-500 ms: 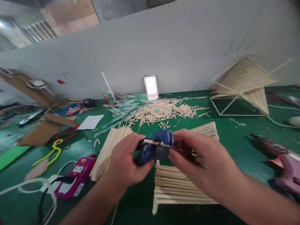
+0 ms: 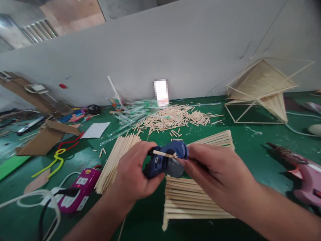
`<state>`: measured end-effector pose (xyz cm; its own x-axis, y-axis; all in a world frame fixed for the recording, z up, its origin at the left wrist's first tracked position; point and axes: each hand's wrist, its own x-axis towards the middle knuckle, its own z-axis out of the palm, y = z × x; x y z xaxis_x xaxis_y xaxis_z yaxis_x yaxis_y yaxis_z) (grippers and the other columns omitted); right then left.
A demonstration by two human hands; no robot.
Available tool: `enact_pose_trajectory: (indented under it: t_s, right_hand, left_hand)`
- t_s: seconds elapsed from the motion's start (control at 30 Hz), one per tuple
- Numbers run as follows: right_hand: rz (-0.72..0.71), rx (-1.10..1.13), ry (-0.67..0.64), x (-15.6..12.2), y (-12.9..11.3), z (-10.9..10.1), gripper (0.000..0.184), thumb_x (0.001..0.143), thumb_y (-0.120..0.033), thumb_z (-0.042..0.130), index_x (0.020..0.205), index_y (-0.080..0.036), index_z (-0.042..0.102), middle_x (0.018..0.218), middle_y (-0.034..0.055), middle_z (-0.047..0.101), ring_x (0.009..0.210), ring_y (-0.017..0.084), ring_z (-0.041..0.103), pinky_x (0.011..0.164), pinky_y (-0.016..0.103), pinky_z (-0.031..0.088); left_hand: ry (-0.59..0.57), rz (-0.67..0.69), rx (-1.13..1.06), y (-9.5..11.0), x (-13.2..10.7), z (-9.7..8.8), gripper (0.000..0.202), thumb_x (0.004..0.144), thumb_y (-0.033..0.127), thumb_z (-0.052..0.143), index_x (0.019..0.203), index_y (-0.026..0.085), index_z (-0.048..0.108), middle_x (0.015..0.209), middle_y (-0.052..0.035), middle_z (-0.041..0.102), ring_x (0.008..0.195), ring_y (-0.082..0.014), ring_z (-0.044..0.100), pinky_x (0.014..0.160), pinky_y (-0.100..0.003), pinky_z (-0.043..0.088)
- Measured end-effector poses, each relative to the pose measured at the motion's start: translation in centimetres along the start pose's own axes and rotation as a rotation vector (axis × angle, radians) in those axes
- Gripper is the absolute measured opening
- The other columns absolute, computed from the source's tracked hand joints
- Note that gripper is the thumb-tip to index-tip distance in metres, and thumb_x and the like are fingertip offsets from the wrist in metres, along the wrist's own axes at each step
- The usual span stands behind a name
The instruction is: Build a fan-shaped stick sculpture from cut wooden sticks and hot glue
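My left hand (image 2: 132, 174) is wrapped round a blue glue gun (image 2: 167, 160), held above the green table. My right hand (image 2: 213, 175) pinches a short wooden stick (image 2: 164, 154) and holds it against the gun's front end. Right below both hands lies a flat panel of glued sticks (image 2: 188, 201). A second stick panel (image 2: 220, 138) lies just behind the hands, and a bundle of long sticks (image 2: 115, 160) sits to the left.
A heap of short sticks (image 2: 173, 118) lies mid-table near clear glue rods (image 2: 127, 115). A stick pyramid frame (image 2: 260, 90) stands at the back right. A pink glue gun (image 2: 301, 174) rests at right. A magenta power strip (image 2: 77, 190) with cables and cardboard pieces (image 2: 45, 137) sit at left.
The stick in my right hand has slid a little left along the gun's front. The view has steadied; both hands stay in about the same place.
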<state>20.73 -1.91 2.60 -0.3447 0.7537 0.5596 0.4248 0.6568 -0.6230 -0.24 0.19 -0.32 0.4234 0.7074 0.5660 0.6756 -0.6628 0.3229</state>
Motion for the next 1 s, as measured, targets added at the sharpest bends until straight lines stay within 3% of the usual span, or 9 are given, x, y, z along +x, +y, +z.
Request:
enact_pose_trajectory:
  t_s: [0.17, 0.3, 0.47, 0.57, 0.67, 0.73, 0.9, 1.0]
  right_hand:
    - [-0.016, 0.044, -0.060, -0.1, 0.1, -0.1, 0.013, 0.090, -0.014, 0.047, 0.081, -0.017, 0.056, 0.063, -0.0050, 0.045, 0.057, 0.006, 0.041, 0.053, 0.019, 0.033]
    - [-0.035, -0.043, -0.008, -0.2, 0.1, -0.4, 0.013, 0.090, -0.016, 0.048, 0.097, -0.016, 0.059, 0.066, -0.0047, 0.051, 0.057, 0.006, 0.045, 0.053, 0.021, 0.034]
    - [-0.100, -0.249, 0.055, -0.3, -0.2, -0.6, 0.014, 0.089, -0.019, 0.047, 0.088, -0.013, 0.060, 0.064, -0.0031, 0.051, 0.052, 0.009, 0.042, 0.049, 0.027, 0.029]
    - [-0.198, -0.361, 0.065, -0.6, -0.7, -0.8, 0.021, 0.089, -0.020, 0.043, 0.081, -0.013, 0.061, 0.061, -0.0014, 0.049, 0.052, 0.011, 0.040, 0.047, 0.030, 0.025]
    - [-0.249, -0.404, 0.063, -0.8, -1.1, -0.9, 0.023, 0.088, -0.019, 0.042, 0.078, -0.013, 0.062, 0.060, -0.0006, 0.050, 0.052, 0.012, 0.040, 0.047, 0.030, 0.024]
    - [-0.258, -0.398, 0.047, -0.9, -1.2, -0.8, 0.022, 0.087, -0.019, 0.043, 0.080, -0.014, 0.063, 0.062, -0.0004, 0.052, 0.053, 0.013, 0.041, 0.048, 0.030, 0.024]
    - [-0.181, -0.447, -0.032, -0.8, -0.8, -0.2, 0.028, 0.091, -0.023, 0.038, 0.077, -0.016, 0.061, 0.064, 0.0000, 0.055, 0.053, 0.013, 0.044, 0.049, 0.031, 0.022]
    - [-0.129, -0.480, -0.081, -0.7, -0.6, 0.1, 0.031, 0.093, -0.027, 0.036, 0.076, -0.017, 0.060, 0.065, 0.0006, 0.056, 0.054, 0.013, 0.046, 0.050, 0.031, 0.021]
  left_hand:
    - [0.017, 0.008, 0.000, -0.1, 0.1, 0.1, 0.045, 0.067, 0.022, 0.067, 0.110, 0.016, 0.053, 0.099, -0.0066, 0.061, 0.088, -0.0194, 0.059, 0.078, -0.032, 0.049]
    - [0.100, 0.037, 0.043, -0.6, 0.4, 0.0, 0.051, 0.069, 0.020, 0.064, 0.118, 0.016, 0.049, 0.109, -0.0092, 0.060, 0.098, -0.0223, 0.059, 0.086, -0.034, 0.048]
    - [0.235, 0.080, 0.113, -2.2, 1.3, -0.2, 0.055, 0.070, 0.018, 0.062, 0.123, 0.016, 0.048, 0.119, -0.0121, 0.057, 0.111, -0.0277, 0.054, 0.097, -0.042, 0.043]
    - [0.263, 0.021, 0.203, -3.4, 2.7, -0.4, 0.055, 0.075, 0.022, 0.062, 0.126, 0.017, 0.044, 0.122, -0.0114, 0.056, 0.112, -0.0274, 0.053, 0.098, -0.042, 0.042]
    - [0.167, -0.069, 0.349, -4.6, 5.1, -0.1, 0.044, 0.081, 0.031, 0.058, 0.121, 0.017, 0.048, 0.116, -0.0107, 0.059, 0.111, -0.0266, 0.054, 0.098, -0.041, 0.042]
    - [-0.005, -0.128, 0.509, -5.5, 7.1, 0.8, 0.045, 0.082, 0.041, 0.055, 0.119, 0.014, 0.051, 0.110, -0.0121, 0.061, 0.106, -0.0279, 0.055, 0.095, -0.042, 0.042]
    - [-0.181, -0.132, 0.574, -7.7, 11.1, 5.4, 0.043, 0.075, 0.045, 0.063, 0.105, 0.014, 0.061, 0.098, -0.0123, 0.066, 0.099, -0.0308, 0.058, 0.089, -0.045, 0.044]
    - [-0.271, -0.141, 0.584, -8.8, 12.6, 8.4, 0.038, 0.079, 0.044, 0.063, 0.103, 0.013, 0.063, 0.101, -0.0114, 0.065, 0.097, -0.0274, 0.060, 0.086, -0.044, 0.047]
